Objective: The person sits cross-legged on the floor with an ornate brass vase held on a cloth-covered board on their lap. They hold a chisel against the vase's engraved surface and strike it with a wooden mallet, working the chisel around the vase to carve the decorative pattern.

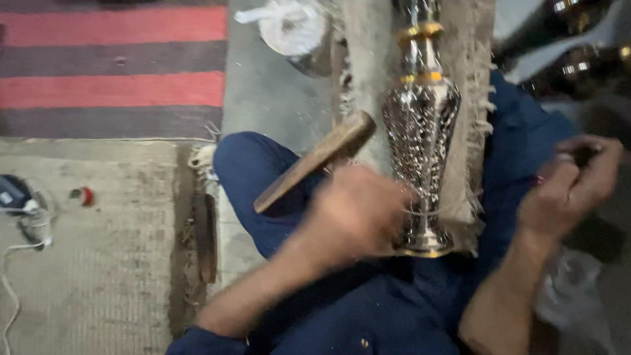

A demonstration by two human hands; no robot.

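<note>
Left hand (355, 213), blurred, gripped wooden mallet (315, 161) near metal vase (420, 131) lying across lap at 1 o'clock. Right hand (568, 187) pinched something small. Vase likely rigid, slippery, dent-prone; hold the neck.

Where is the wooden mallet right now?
In the head view the wooden mallet is centre frame, above the left hand, just left of the shiny metal vase.
</note>
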